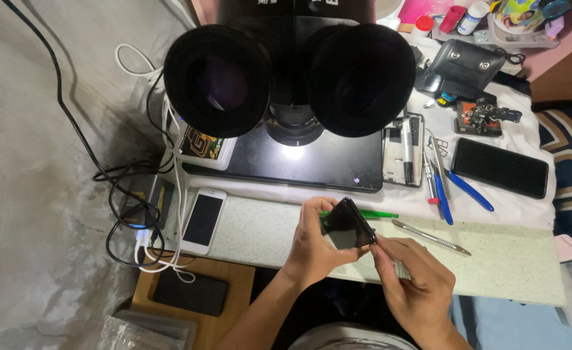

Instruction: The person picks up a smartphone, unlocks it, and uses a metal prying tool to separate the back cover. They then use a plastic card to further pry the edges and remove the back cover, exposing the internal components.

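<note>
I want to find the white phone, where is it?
In the head view, the white phone lies screen-up on the left end of the pale work mat, beside the white cables and left of the person's left hand.

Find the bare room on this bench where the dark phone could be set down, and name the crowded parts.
Free: the speckled mat right of the right hand, below the metal spudger; also between the white phone and left hand. Crowded: the white cloth with blue-handled tools and black phone.
</note>
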